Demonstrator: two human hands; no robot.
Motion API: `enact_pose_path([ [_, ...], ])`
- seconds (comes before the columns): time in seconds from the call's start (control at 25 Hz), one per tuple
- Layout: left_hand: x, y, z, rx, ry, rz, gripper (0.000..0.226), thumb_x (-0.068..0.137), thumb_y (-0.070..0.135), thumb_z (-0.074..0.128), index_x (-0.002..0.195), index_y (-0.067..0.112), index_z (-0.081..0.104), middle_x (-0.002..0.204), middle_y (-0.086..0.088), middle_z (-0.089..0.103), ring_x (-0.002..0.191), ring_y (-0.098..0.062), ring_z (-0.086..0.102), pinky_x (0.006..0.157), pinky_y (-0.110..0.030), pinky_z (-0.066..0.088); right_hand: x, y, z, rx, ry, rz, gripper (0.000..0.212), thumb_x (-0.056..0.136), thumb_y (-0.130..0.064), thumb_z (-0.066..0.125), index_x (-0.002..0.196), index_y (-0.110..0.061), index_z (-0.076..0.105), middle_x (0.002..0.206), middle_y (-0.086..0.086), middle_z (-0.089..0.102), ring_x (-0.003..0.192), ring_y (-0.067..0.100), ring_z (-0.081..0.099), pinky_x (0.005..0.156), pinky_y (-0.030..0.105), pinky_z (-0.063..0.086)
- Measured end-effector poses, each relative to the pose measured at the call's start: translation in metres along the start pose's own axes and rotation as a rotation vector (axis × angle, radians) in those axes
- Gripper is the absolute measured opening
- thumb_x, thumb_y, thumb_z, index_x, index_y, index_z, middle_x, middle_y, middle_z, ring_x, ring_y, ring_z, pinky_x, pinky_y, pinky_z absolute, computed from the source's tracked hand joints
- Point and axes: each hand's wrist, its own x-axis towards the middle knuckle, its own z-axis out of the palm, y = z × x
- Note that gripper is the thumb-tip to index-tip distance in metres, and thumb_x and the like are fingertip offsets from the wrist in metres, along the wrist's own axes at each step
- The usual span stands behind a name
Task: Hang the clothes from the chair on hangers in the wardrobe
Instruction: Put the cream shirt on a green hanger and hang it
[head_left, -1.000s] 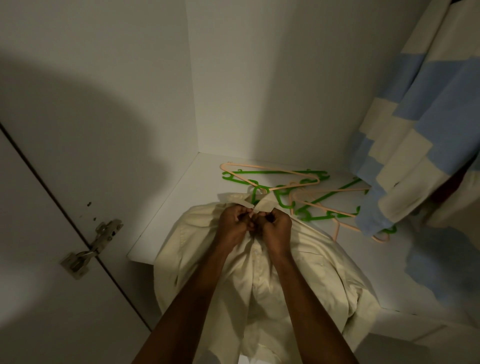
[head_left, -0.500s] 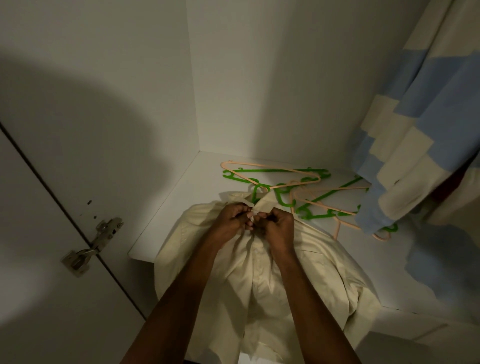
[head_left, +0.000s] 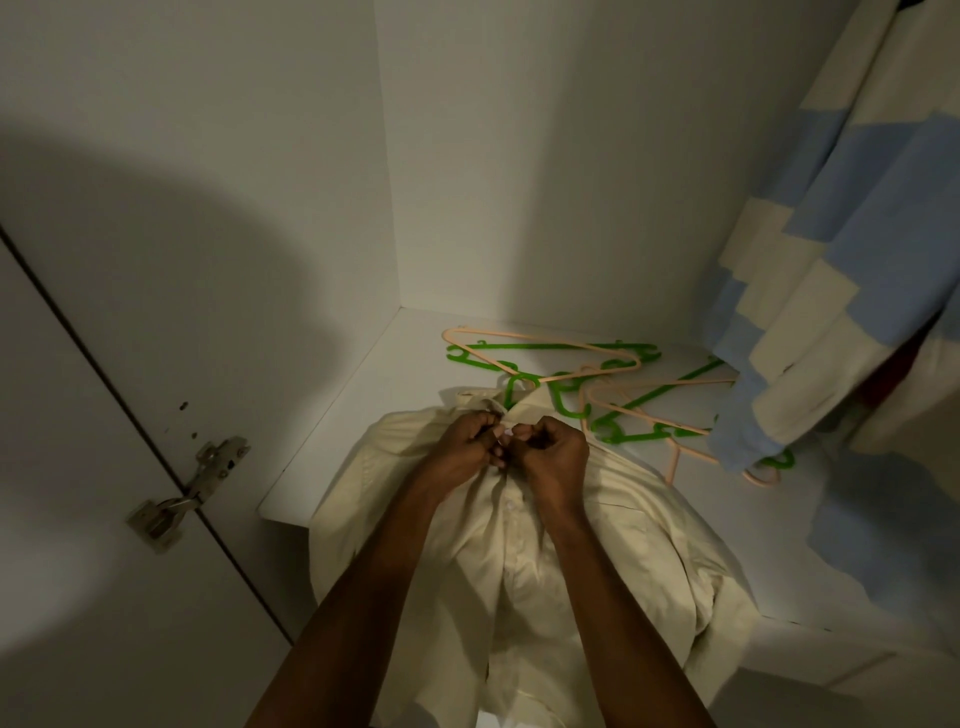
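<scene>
Both hands, left (head_left: 467, 447) and right (head_left: 550, 457), pinch the shirt (head_left: 519, 561) placket below the collar; shirt runs six to twelve, hangers (head_left: 587, 384) at one o'clock, nearer the right.

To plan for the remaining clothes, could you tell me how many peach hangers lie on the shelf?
2: a back hanger lying across the green hangers, and a right hanger by the striped cloth, which may hide more.

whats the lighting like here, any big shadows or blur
Head view: dim, warm light; a large soft shadow covers the wardrobe door; wide-angle bending curves the door edge; the cream shirt, both hands and the hangers stay fairly sharp.
</scene>
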Motion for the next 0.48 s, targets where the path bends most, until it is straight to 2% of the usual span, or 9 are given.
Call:
enact_pose_path([
  [0.12,-0.001,0.000,-0.005,-0.046,-0.062,-0.004,0.016,0.105,0.004,0.048,0.102,0.009,0.063,0.084,-0.004,0.065,0.067,-0.008,0.061,0.062,-0.021,0.057,-0.001,0.003,-0.001,0.002,0.009,-0.001,0.021,0.071,-0.030,0.084,0.066,-0.013,0.072,0.065,0.008,0.071,0.069,0.036,0.072,0.062,0.057,0.057],
  [0.24,0.000,0.000,-0.010,-0.044,-0.090,-0.005,0.014,0.104,0.003,0.051,0.104,-0.002,0.063,0.085,-0.006,0.068,0.069,-0.010,0.064,0.063,-0.023,0.058,-0.002,-0.003,-0.002,-0.007,0.035,-0.019,0.022,0.071,-0.024,0.082,0.061,-0.009,0.069,0.060,0.012,0.067,0.058,0.023,0.064,0.055,0.053,0.055],
  [0.36,-0.001,0.001,-0.009,-0.070,-0.084,-0.016,0.013,0.102,0.001,0.054,0.100,0.001,0.066,0.083,-0.007,0.069,0.068,-0.011,0.067,0.064,-0.024,0.059,-0.004,-0.010,-0.004,-0.015,0.018,-0.013,0.024,0.067,-0.019,0.085,0.056,-0.012,0.065,0.058,0.006,0.067,0.055,0.019,0.063,0.056,0.042,0.055],
  [0.48,-0.004,0.005,-0.009,-0.082,-0.055,-0.031,0.014,0.100,-0.001,0.057,0.092,0.005,0.067,0.081,-0.002,0.071,0.069,-0.011,0.069,0.063,-0.023,0.059,-0.006,-0.012,-0.001,-0.122,0.031,-0.006,0.026,0.058,-0.036,0.084,0.059,-0.016,0.067,0.060,-0.002,0.070,0.058,0.018,0.069,0.059,0.039,0.059],
])
